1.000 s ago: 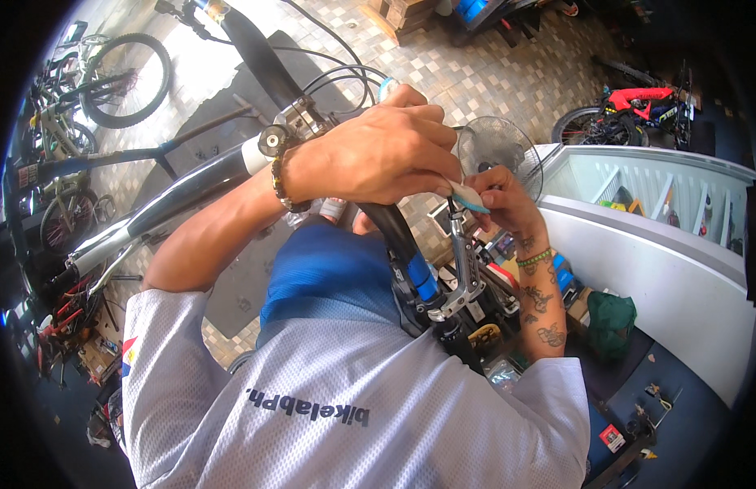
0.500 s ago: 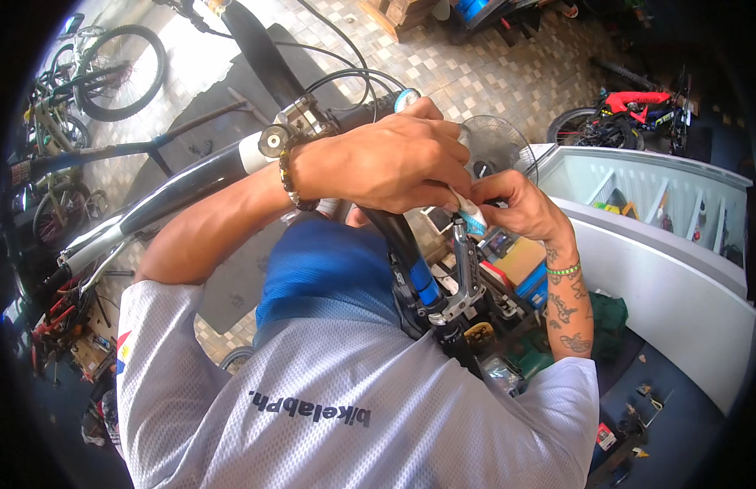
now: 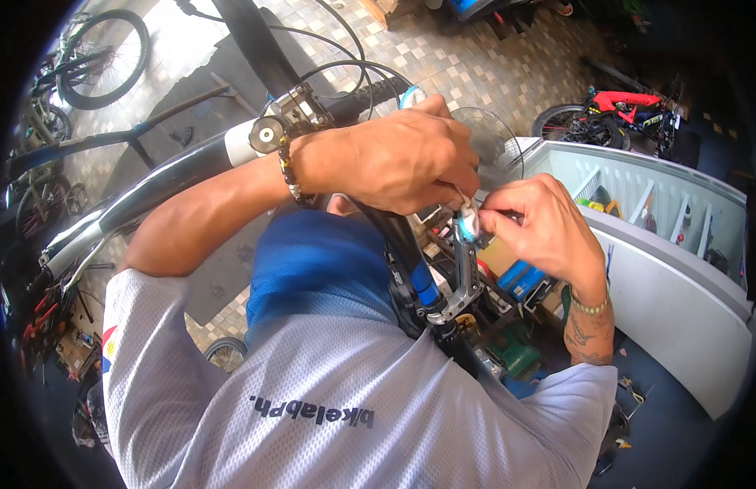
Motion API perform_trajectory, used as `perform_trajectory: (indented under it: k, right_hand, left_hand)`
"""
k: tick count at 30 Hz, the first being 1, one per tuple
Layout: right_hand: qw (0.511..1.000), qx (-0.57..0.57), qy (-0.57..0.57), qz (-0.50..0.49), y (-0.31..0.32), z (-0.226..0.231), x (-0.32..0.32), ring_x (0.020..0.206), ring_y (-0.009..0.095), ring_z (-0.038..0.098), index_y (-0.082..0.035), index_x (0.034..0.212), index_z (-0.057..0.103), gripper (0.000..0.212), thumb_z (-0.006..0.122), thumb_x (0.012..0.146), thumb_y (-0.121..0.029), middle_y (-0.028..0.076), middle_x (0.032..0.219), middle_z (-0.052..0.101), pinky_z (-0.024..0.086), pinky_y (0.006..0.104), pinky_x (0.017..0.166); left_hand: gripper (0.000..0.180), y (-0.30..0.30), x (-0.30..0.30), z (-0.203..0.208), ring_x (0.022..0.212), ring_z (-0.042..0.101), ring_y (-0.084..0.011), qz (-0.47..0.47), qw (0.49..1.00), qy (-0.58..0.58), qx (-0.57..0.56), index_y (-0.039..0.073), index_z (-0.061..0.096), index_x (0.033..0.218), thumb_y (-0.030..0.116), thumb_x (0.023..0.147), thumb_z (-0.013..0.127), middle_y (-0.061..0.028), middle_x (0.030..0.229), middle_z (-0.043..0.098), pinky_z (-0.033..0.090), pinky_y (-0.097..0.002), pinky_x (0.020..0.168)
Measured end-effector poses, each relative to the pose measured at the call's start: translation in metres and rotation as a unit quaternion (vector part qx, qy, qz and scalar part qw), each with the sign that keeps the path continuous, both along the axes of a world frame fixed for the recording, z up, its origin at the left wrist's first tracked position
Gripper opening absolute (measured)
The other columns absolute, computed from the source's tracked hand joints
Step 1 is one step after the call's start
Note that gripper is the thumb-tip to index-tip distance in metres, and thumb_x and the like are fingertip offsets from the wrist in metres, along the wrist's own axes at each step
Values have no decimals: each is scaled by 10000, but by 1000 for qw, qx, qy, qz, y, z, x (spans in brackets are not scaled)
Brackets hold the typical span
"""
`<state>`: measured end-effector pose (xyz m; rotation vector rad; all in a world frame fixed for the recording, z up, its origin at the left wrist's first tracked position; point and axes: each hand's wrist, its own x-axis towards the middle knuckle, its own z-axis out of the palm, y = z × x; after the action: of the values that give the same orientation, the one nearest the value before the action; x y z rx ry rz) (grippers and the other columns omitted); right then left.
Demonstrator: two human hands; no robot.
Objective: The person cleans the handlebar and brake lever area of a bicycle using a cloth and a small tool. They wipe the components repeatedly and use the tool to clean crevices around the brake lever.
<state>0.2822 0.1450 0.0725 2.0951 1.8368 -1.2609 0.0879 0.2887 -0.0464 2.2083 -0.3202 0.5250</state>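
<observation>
Between my two hands is a white and light-blue cloth (image 3: 470, 222), bunched and thin. My left hand (image 3: 402, 160), with a beaded bracelet at its wrist, is closed with its fingertips pinching the cloth. Another light-blue and white piece (image 3: 412, 96) shows above its knuckles; whether it is the same cloth I cannot tell. My right hand (image 3: 549, 232) pinches the cloth's other side between thumb and fingers. Just below the cloth stands a silver metal lever (image 3: 466, 269), joined to a black tube with a blue band (image 3: 424, 285). Whether cloth and lever touch is unclear.
A black and white bicycle frame (image 3: 170, 175) crosses at left, near a metal clamp (image 3: 300, 110). Black cables loop above. An open white chest (image 3: 671, 277) with dividers stands at right. Behind are a fan (image 3: 488, 143), a red bike (image 3: 622, 102) and bikes at left.
My right hand has moved slightly right and down, its wrist turned. The cloth between the hands looks more twisted and bunched. My left hand keeps its grip, and the view has shifted a little.
</observation>
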Motion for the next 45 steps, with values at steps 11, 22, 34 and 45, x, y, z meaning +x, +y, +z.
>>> perform_trajectory:
  k: [11,22,34,45]
  right_hand:
    - [978,164,-107,74,-18,29,-11,717,358,692,-40,910,811,190,792,987,-213,137,813,705,506,454,642]
    - [926,38,328,-183,-52,-93,37,754,88,670,-15,1135,854,247,843,1035,-241,16,840,776,523,317,681]
    - [882,-18,440,-167,-45,-150,36,903,36,642,-56,1274,840,271,821,1041,-194,-34,1003,811,510,275,785]
    - [863,-49,477,-158,-33,-157,28,1010,115,768,-61,1242,824,260,803,1033,-214,54,1076,858,595,289,879]
  left_hand:
    - [167,4,-3,5,1044,648,-263,17,1000,14,-16,78,792,1087,224,1015,760,-52,980,709,399,-436,1025]
    - [163,-4,-10,9,1069,692,-269,136,990,8,29,68,813,1095,192,989,800,-57,1014,763,393,-490,1174]
    - [223,4,-12,9,1095,633,-261,42,998,51,-14,75,825,1071,242,929,866,-43,1009,720,341,-492,1202]
    - [237,5,-10,6,1097,611,-235,19,998,62,-15,100,854,1104,263,931,868,-9,1015,714,329,-465,1161]
